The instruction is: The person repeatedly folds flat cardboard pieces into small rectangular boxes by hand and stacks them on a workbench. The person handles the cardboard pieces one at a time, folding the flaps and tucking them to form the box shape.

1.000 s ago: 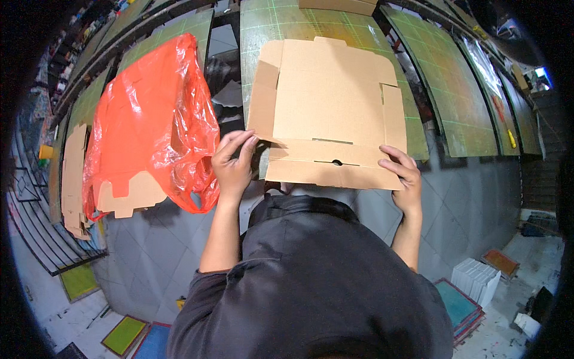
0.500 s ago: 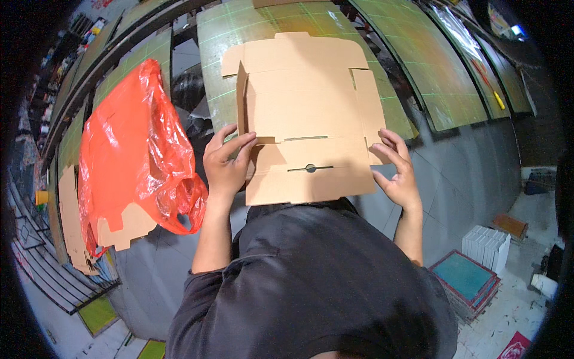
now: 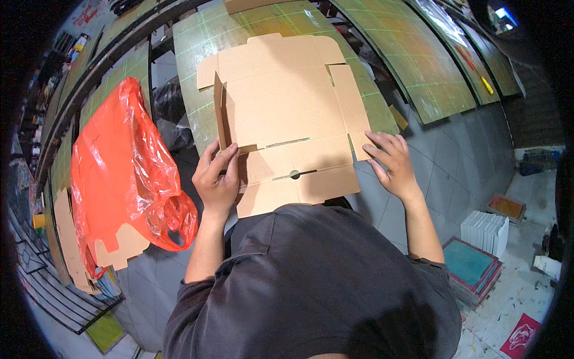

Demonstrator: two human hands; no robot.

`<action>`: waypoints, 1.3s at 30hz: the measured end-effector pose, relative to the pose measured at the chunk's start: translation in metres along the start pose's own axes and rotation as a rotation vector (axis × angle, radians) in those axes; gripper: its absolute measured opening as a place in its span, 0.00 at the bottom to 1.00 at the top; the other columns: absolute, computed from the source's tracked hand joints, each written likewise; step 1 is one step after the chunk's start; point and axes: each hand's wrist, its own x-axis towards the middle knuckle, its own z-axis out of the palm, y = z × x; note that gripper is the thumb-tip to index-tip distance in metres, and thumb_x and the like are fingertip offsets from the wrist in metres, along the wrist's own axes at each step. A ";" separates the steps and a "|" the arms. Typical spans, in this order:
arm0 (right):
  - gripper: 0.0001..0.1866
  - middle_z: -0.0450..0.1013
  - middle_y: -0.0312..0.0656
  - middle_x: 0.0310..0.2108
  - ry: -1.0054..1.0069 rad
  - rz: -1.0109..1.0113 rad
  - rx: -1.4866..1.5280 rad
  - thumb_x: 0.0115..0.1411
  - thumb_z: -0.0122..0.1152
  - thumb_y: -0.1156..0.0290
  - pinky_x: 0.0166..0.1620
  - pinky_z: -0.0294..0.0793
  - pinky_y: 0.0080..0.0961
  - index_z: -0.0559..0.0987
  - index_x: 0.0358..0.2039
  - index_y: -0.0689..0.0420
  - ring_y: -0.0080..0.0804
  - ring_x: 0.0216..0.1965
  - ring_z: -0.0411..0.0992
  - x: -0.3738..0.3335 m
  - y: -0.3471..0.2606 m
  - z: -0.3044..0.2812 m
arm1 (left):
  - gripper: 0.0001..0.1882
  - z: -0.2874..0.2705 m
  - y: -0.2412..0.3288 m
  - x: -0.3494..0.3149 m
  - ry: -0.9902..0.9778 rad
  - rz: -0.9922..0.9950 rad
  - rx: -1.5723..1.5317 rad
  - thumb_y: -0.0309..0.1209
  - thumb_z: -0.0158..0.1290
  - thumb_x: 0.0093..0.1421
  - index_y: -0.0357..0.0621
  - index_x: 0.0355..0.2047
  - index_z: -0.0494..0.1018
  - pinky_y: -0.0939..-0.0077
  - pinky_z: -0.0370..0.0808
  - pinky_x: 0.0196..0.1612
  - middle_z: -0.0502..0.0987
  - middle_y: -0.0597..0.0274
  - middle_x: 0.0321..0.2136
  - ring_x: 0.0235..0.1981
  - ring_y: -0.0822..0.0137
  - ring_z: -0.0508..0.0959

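Note:
A flat brown cardboard box blank (image 3: 281, 110) lies in front of me on a green-lined board, its near end close to my body. Its left side flap (image 3: 220, 113) stands folded up, while the right one (image 3: 351, 99) lies almost flat. A slot with a round hole runs across the near panel. My left hand (image 3: 215, 182) is closed on the blank's left edge, at the near end of the raised flap. On the opposite side, my right hand (image 3: 393, 164) pinches the near corner of the right flap between thumb and fingers.
To the left, a red plastic bag (image 3: 122, 173) covers more cardboard blanks (image 3: 72, 239). Green-lined boards (image 3: 412, 66) stretch along the far side, one carrying a yellow-handled tool (image 3: 487, 85). At lower right are stacked framed screens (image 3: 472, 266) and a white stack (image 3: 485, 233).
The view has shifted and turned slightly, so the blank appears tilted. My right fingers have closed in on the right flap's corner. The left hand keeps its place at the left edge.

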 end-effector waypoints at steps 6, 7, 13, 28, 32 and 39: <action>0.19 0.69 0.43 0.46 0.300 0.169 0.355 0.47 0.64 0.73 0.47 0.67 0.31 0.75 0.42 0.54 0.35 0.41 0.71 0.016 0.004 0.010 | 0.11 -0.004 -0.002 0.005 -0.074 0.033 0.005 0.21 0.59 0.46 0.44 0.33 0.78 0.73 0.75 0.37 0.76 0.46 0.36 0.35 0.56 0.79; 0.19 0.70 0.44 0.45 0.392 0.262 0.436 0.46 0.65 0.74 0.47 0.68 0.31 0.75 0.41 0.54 0.34 0.40 0.72 0.024 -0.007 0.015 | 0.12 -0.004 -0.004 0.004 -0.080 0.033 -0.005 0.21 0.59 0.46 0.44 0.33 0.78 0.73 0.74 0.37 0.76 0.46 0.36 0.35 0.56 0.78; 0.19 0.67 0.46 0.46 0.578 0.273 0.479 0.41 0.68 0.78 0.45 0.71 0.28 0.78 0.38 0.57 0.37 0.38 0.72 0.047 -0.017 0.044 | 0.13 -0.004 -0.005 0.002 -0.088 -0.014 -0.025 0.19 0.58 0.46 0.45 0.33 0.78 0.72 0.73 0.39 0.75 0.46 0.35 0.37 0.55 0.77; 0.17 0.70 0.46 0.39 0.477 0.261 0.324 0.40 0.68 0.76 0.38 0.73 0.26 0.78 0.34 0.58 0.37 0.35 0.73 0.067 -0.044 0.045 | 0.17 -0.003 -0.009 -0.001 -0.104 0.036 -0.035 0.18 0.56 0.45 0.47 0.37 0.77 0.70 0.74 0.39 0.74 0.46 0.37 0.38 0.53 0.77; 0.27 0.64 0.50 0.47 0.296 0.137 0.370 0.39 0.65 0.78 0.44 0.71 0.30 0.74 0.45 0.57 0.44 0.43 0.69 0.059 -0.033 0.034 | 0.28 -0.026 -0.002 0.007 -0.379 0.053 -0.005 0.19 0.54 0.42 0.50 0.48 0.72 0.64 0.70 0.47 0.68 0.42 0.46 0.46 0.47 0.71; 0.52 0.45 0.59 0.60 -0.371 -0.017 0.166 0.34 0.61 0.79 0.61 0.52 0.42 0.50 0.63 0.52 0.59 0.60 0.49 0.053 -0.012 -0.010 | 0.53 -0.056 0.019 0.024 -0.909 0.059 0.189 0.24 0.58 0.35 0.52 0.63 0.46 0.54 0.58 0.58 0.45 0.35 0.60 0.60 0.42 0.54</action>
